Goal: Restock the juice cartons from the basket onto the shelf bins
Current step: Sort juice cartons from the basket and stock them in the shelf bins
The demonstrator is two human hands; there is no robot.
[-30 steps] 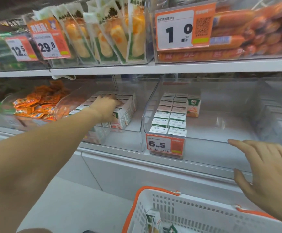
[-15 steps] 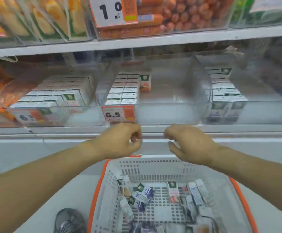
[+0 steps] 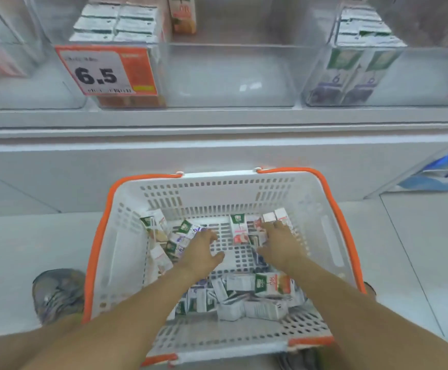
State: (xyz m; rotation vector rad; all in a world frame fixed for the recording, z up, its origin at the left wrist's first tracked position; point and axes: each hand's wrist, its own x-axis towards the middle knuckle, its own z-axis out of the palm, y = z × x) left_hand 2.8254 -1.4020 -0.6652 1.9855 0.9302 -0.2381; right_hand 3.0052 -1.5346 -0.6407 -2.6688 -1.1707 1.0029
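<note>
A white basket (image 3: pixel 126 236) with an orange rim stands on the floor below the shelf, holding several small juice cartons. Both my hands are down inside it. My left hand (image 3: pixel 202 252) hovers with spread fingers beside purple-and-green cartons (image 3: pixel 182 237) at the basket's left. My right hand (image 3: pixel 280 243) lies with straight fingers on the pink cartons (image 3: pixel 240 231) at the far right; I cannot see a grip. Above, the middle clear bin (image 3: pixel 230 76) holds rows of cartons (image 3: pixel 118 22) at its left and bare floor to the right.
A 6.5 price tag (image 3: pixel 108 70) hangs on the middle bin's front. The right bin holds purple cartons (image 3: pixel 350 76). My shoes (image 3: pixel 57 295) flank the basket on the pale floor. A blue bag (image 3: pixel 446 172) lies at right under the shelf.
Both hands dropped from the shelf edge down into the basket, and my view tilted down. Earlier still, the left hand was at the left bin's cartons.
</note>
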